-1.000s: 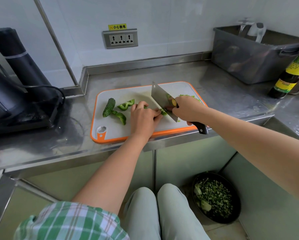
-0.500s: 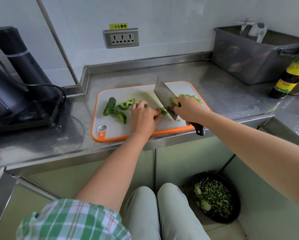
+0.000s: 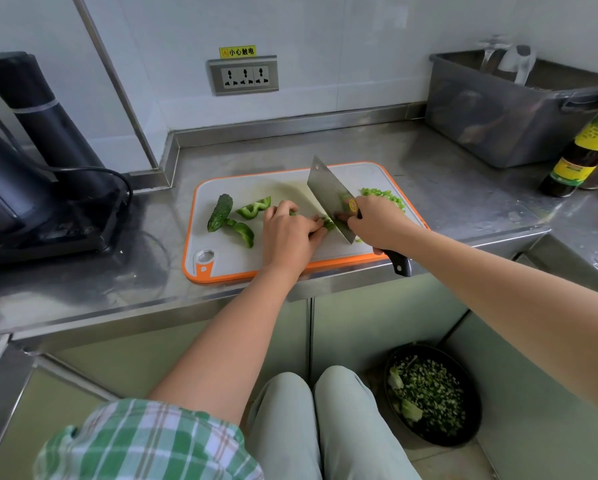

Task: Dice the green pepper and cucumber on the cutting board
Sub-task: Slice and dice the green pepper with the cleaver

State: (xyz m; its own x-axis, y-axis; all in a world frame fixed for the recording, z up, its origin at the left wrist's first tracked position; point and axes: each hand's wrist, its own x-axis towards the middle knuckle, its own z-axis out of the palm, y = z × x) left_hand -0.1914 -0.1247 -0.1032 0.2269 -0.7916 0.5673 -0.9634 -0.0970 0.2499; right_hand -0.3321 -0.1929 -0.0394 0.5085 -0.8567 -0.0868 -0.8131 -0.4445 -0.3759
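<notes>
Brushed steel counter (image 3: 429,174); matt plastic cutting board (image 3: 242,251); shiny steel cleaver (image 3: 327,195)

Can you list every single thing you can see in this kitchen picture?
cutting board: 1, white with orange rim, on the steel counter
cucumber: 1, dark green, left side of the board
pepper pieces: 2, green, beside the cucumber
pepper strip: 1, green, middle of the board, at the blade
diced pepper: 1 pile, light green, far right of the board
cleaver: 1, steel blade, black handle, over the board
socket panel: 1, grey, on the wall
bin: 1, grey, back right of the counter
bottle: 1, dark, yellow-green label, right edge
appliance: 1, black, left end of the counter
bowl: 1, black, on the floor
chopped greens: 1 heap, green, in the bowl
left hand: 1, holds the pepper strip down
right hand: 1, grips the cleaver
</notes>
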